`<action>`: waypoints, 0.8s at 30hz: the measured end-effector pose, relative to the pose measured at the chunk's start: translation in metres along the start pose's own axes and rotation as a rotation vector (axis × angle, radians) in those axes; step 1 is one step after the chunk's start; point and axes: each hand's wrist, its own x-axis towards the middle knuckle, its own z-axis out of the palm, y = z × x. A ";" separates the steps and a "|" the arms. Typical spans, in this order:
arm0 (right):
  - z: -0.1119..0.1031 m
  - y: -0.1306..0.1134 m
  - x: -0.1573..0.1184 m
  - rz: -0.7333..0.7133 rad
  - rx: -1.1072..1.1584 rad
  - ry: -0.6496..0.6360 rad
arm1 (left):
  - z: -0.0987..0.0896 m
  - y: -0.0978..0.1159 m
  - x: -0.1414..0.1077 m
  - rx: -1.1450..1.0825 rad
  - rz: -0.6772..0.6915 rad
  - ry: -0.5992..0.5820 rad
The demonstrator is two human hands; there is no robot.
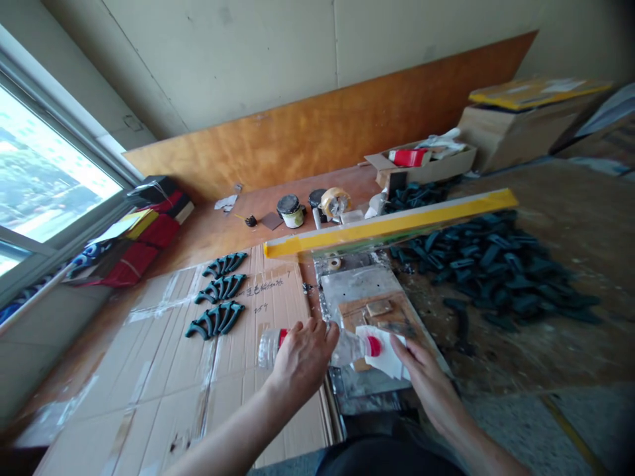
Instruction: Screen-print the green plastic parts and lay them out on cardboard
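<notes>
Bottle [346, 350] sits clamped in left hand [305, 357], white sheet [391, 362] in right hand [429, 375], near cardboard [163, 377] and parts [510, 264].

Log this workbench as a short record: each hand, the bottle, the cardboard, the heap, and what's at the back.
Left hand: wrapped around the clear plastic bottle
Right hand: holding a white sheet by the bottle's red cap
Bottle: on its side, cap toward the right hand
Cardboard: three groups of curved dark green parts
Heap: many loose dark green parts, at right
Back: lidded jar, tape roll
</notes>
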 end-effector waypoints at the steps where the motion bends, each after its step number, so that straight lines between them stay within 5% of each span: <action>1: -0.002 0.001 0.000 0.000 0.023 0.006 | -0.002 0.004 0.002 0.005 0.014 -0.001; 15: -0.001 -0.007 0.006 0.190 0.401 0.024 | 0.010 -0.006 0.007 -0.135 -0.115 -0.003; 19: 0.001 -0.016 0.009 0.250 0.586 -0.008 | 0.032 -0.020 -0.001 -0.434 -0.172 0.049; 24: 0.006 -0.020 0.009 0.298 0.602 -0.035 | 0.072 -0.066 -0.014 -1.054 -0.238 0.098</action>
